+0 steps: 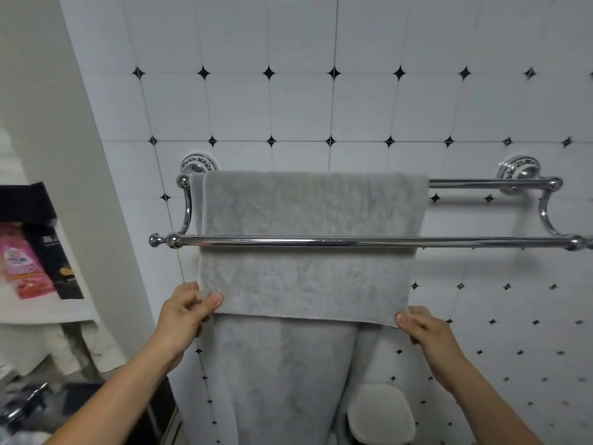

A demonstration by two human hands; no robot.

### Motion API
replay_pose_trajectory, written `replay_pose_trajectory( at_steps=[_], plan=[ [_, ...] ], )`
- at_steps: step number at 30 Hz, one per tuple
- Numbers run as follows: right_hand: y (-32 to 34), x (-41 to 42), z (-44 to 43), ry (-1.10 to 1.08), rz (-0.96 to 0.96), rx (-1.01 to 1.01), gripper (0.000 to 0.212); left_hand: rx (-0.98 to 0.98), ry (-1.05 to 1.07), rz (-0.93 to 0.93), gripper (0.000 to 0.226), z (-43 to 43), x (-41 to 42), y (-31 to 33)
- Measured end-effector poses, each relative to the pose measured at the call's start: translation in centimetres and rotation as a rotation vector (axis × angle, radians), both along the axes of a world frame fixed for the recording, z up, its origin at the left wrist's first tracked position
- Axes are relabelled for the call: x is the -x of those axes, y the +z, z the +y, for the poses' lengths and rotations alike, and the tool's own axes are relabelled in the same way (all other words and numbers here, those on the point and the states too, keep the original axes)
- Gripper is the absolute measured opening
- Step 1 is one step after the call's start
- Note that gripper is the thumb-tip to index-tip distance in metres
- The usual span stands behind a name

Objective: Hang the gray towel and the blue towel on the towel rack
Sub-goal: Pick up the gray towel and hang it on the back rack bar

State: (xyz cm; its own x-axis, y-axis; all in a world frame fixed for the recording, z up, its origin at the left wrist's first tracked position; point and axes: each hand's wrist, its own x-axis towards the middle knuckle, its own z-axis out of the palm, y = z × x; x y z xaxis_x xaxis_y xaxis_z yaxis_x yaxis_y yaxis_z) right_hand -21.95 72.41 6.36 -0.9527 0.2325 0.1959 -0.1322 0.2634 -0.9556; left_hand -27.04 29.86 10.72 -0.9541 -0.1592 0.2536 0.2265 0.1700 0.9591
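The gray towel (pixel 308 213) is draped over the back bar of a chrome double towel rack (pixel 481 242) on the tiled wall. Its front flap hangs behind the front bar, and a longer layer drops below it. My left hand (pixel 187 311) pinches the flap's lower left corner. My right hand (pixel 423 327) pinches the lower right corner. The right part of both bars is bare. No blue towel shows in this view.
A shelf at the left holds a pink package (pixel 22 261) and a black box (pixel 48 226). A white rounded object (pixel 382 412) sits low under the towel. Dark clutter lies at the bottom left.
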Motion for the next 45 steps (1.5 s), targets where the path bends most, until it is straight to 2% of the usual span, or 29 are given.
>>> replay_pose_trajectory(
  at_steps=[6, 10, 15, 18, 20, 21, 23, 26, 28, 30, 32, 36, 39, 41, 45],
  plan=[
    [-4.1, -2.3, -1.0, -0.021, -0.155, 0.028, 0.036, 0.105, -0.029, -0.114, 0.029, -0.6, -1.7, -3.6],
    [-6.5, -3.6, -0.9, -0.024, -0.254, 0.045, 0.033, 0.18, -0.064, -0.183, 0.035, -0.8, -2.6, -7.1],
    [-8.7, -4.6, -0.9, -0.009, -0.318, 0.028, 0.039, 0.201, -0.106, -0.314, 0.021, -1.2, -3.7, -10.4],
    [-8.1, -4.9, -1.0, 0.05, -0.342, -0.026, 0.034, 0.2, -0.127, -0.336, 0.04, -1.5, -3.6, -10.8],
    [-6.3, -4.4, -0.6, 0.089, -0.31, -0.066, 0.031, 0.201, -0.173, -0.34, 0.018, -1.5, -3.1, -10.0],
    [-4.9, -3.9, -0.4, 0.09, -0.273, -0.06, 0.026, 0.198, -0.189, -0.331, 0.014, -1.5, -2.7, -9.2],
    [-0.9, -2.8, -0.2, 0.075, -0.171, -0.014, 0.015, 0.169, -0.229, -0.262, 0.032, -1.4, -2.0, -6.6],
    [6.2, -0.6, -0.4, 0.09, 0.03, 0.01, 0.018, 0.085, -0.311, -0.099, 0.05, -0.8, -1.3, -1.1],
    [10.2, 0.8, -0.6, 0.072, 0.136, 0.067, 0.012, -0.018, -0.272, -0.022, 0.048, -0.3, -0.4, 2.3],
    [12.7, 2.1, -0.8, 0.039, 0.206, 0.089, 0.011, -0.073, -0.207, 0.072, 0.035, 0.2, 0.5, 5.3],
    [13.5, 2.6, -1.1, 0.062, 0.24, 0.106, 0.008, -0.084, -0.161, 0.159, 0.015, 0.6, 1.2, 7.0],
    [11.3, 2.3, -1.1, 0.063, 0.212, 0.207, 0.008, -0.003, -0.114, 0.137, 0.008, 0.2, 1.0, 6.3],
    [9.3, 1.8, -1.0, 0.066, 0.168, 0.212, 0.015, -0.004, -0.098, 0.034, 0.01, -0.9, 0.6, 4.5],
    [7.9, 1.2, -1.0, 0.062, 0.129, 0.204, 0.018, -0.004, -0.103, -0.012, 0.022, -1.4, 0.2, 3.5],
    [5.2, 0.3, -0.5, 0.101, 0.073, 0.178, 0.054, 0.006, -0.138, -0.088, 0.018, -1.5, -0.7, 2.0]
  ],
)
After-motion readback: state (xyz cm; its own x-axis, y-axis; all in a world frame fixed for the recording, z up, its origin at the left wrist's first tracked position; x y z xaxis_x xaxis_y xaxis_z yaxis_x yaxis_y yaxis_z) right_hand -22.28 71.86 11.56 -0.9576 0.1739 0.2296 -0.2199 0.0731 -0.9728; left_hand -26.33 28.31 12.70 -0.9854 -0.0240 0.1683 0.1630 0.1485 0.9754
